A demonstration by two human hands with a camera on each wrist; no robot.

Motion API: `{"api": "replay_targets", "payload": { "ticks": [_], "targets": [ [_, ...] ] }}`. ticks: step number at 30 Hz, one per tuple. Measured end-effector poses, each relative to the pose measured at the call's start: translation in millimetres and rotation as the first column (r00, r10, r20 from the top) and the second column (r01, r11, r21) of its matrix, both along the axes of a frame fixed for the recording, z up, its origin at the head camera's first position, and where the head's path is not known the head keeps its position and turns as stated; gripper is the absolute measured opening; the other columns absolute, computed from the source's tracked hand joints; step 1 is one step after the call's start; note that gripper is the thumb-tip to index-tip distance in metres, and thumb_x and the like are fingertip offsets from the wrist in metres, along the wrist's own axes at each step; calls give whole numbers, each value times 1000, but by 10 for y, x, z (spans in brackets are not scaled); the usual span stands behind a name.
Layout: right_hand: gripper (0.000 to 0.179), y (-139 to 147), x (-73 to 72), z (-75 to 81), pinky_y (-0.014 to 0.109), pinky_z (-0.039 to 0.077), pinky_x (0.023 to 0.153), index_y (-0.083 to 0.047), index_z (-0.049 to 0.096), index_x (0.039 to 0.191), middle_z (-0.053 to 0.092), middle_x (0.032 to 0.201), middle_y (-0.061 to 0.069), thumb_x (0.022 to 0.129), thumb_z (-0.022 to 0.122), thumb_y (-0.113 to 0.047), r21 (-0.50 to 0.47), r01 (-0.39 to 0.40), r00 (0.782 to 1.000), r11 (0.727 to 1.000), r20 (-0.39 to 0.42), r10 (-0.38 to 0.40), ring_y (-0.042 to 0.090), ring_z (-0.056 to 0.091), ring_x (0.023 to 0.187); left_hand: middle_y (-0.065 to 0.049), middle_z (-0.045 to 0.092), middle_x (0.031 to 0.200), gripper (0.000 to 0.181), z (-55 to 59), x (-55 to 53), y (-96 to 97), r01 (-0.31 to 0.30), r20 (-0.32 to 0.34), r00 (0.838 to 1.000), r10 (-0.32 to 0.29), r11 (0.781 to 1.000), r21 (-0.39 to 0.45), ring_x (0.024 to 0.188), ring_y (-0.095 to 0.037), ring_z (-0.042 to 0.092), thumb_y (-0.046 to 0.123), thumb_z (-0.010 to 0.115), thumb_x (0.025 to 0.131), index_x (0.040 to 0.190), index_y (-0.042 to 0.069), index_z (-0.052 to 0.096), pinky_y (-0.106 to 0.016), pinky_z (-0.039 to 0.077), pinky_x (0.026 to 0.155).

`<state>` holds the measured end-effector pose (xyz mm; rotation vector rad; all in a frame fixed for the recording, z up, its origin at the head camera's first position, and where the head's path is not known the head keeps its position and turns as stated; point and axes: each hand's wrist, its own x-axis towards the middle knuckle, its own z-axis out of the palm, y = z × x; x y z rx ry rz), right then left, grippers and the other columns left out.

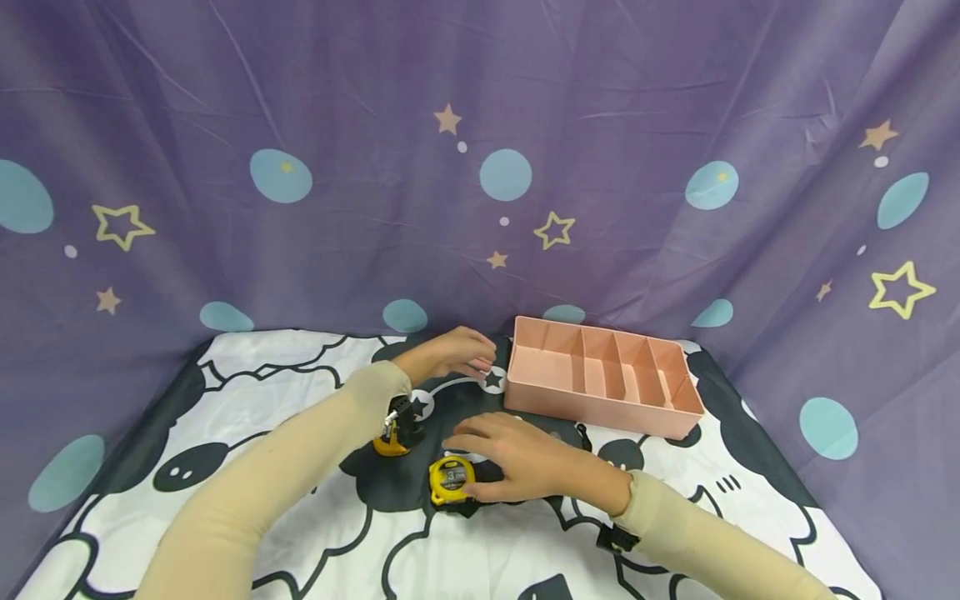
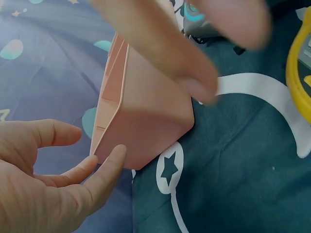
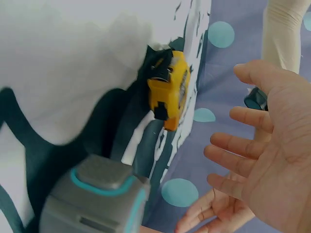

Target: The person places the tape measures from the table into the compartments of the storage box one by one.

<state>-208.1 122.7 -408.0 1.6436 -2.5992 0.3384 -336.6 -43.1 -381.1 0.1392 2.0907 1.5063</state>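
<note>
My left hand (image 1: 461, 354) hovers by the short left end of a pink divided box (image 1: 577, 400), fingers extended; in the left wrist view its fingertips (image 2: 118, 153) overlap the box's end wall. My right hand (image 1: 517, 458) is spread, palm down, beside a yellow tape measure (image 1: 452, 479), with its thumb close to the case. In the right wrist view that hand (image 3: 272, 145) holds nothing. Another yellow tape measure (image 1: 390, 442) lies under my left wrist, partly hidden. A grey case with teal trim (image 3: 97, 199) sits near my right hand, mostly hidden in the head view.
The box has several compartments, and none holds anything. It stands at the back right of the table, on a black-and-white cartoon cloth (image 1: 315, 467). A purple curtain (image 1: 390, 267) with stars and dots rises directly behind the table.
</note>
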Motion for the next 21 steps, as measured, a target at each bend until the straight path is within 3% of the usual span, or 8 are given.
{"api": "replay_targets", "payload": {
  "ticks": [6,10,14,21],
  "targets": [
    [56,-26,6,-82,40,48,112,-19,57,144,59,142,5,96,66,-46,26,10,1000,1000,24,-10,19,56,131,-31,56,138,47,-74,-70,140,-12,30,999,11,1000,12,128,-39,60,5,57,97,142,-10,49,-41,55,104],
    [57,-26,-8,-122,39,48,112,-19,57,144,59,142,3,95,67,-46,34,15,999,999,37,-17,19,56,131,-25,63,118,46,-105,-110,234,-22,44,999,21,999,25,103,-28,68,2,58,95,139,-11,52,-40,56,103],
    [56,-31,-21,-160,38,49,110,-20,57,144,59,141,2,95,68,-46,35,20,999,999,41,-21,19,56,130,-20,63,107,45,-126,-143,310,-32,48,998,31,999,35,84,-18,65,-1,61,92,134,-13,55,-39,58,100],
    [56,-39,-28,-233,36,52,107,-21,57,144,59,140,1,95,68,-46,40,17,999,999,45,-19,18,58,127,-30,60,130,44,-112,-149,378,-25,48,999,25,1000,13,105,-28,66,-6,59,90,133,-15,56,-39,57,100]
  ]
}}
